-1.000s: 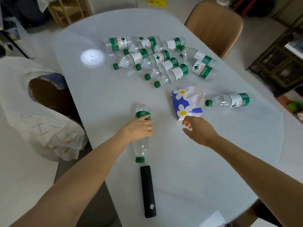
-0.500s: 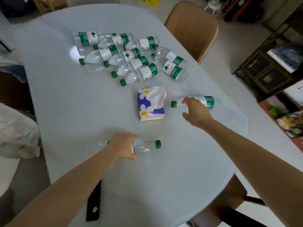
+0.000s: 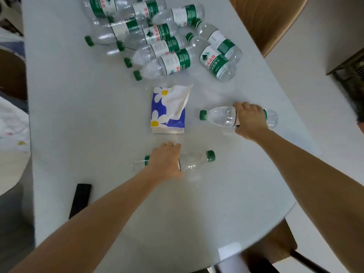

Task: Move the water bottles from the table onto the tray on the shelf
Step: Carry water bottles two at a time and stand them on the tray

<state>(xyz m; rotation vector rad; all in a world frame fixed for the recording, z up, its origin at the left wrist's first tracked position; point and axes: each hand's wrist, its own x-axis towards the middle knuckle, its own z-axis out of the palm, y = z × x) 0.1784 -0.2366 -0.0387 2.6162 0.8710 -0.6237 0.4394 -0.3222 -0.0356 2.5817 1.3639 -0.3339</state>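
On the pale grey oval surface (image 3: 78,115), two clear plastic water bottles with green caps lie on their sides, each under one of the person's hands; the left hand (image 3: 165,162) lies over the middle of the nearer clear bottle (image 3: 194,161), fingers (image 3: 171,146) curled over its far side and gripping it; this bottle's cap points right and its base points left; the right hand (image 3: 250,120) lies over the labelled middle of the second clear bottle (image 3: 220,117), fingers curled over its far side and holding it; this bottle's cap points left, toward the blue tissue pack with white and yellow flowers (image 3: 169,111); the tissue pack lies flat between the two held bottles and the far group, touching none of them.

Toward the far end of the surface, a cluster of clear green-labelled water bottles (image 3: 165,46) lies on its side, the bottles packed against one another, most caps pointing left and toward the viewer; the tray and the shelf cannot be seen.

Near the left edge, a flat black rectangular remote control (image 3: 80,200) lies well apart from the bottles; a tan upholstered chair (image 3: 271,20) stands beyond the right edge; a second chair's seat (image 3: 275,245) shows beneath the near right corner.
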